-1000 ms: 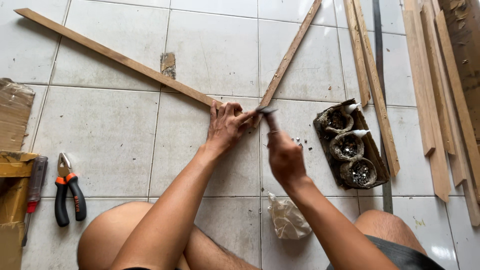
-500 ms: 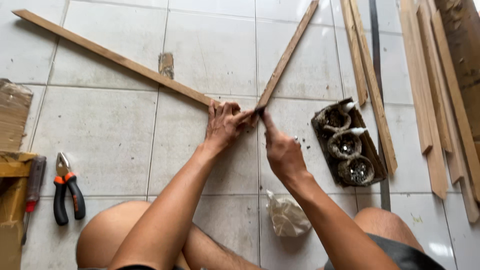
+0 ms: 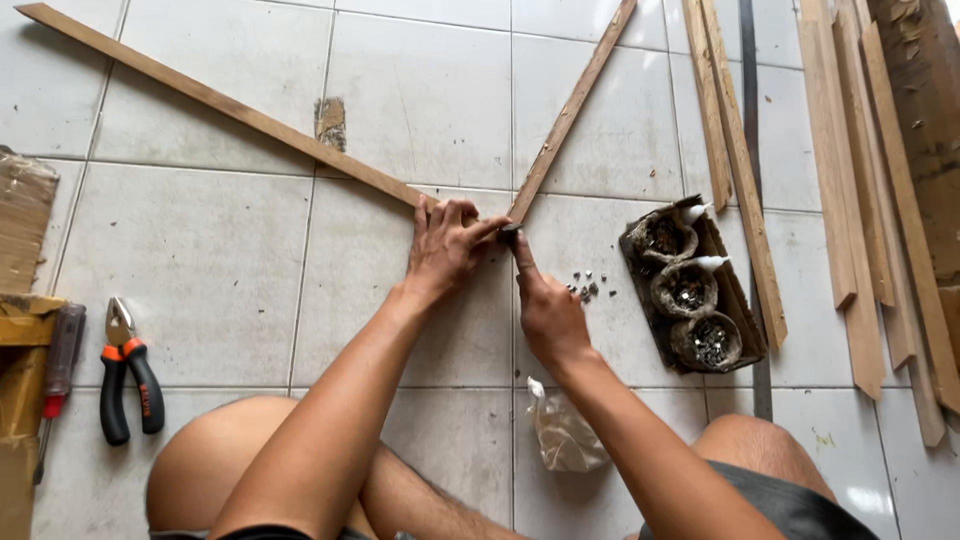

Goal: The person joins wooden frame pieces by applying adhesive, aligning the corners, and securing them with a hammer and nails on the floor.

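Two wooden slats meet at centre frame; our left hand presses flat, right hand pinches something small (unclear), joint seemingly unfastened.

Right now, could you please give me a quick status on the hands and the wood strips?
Left hand pressing the joint where long strip meets short strip. Right hand beside it, small tool at the corner. Loose nails close by.
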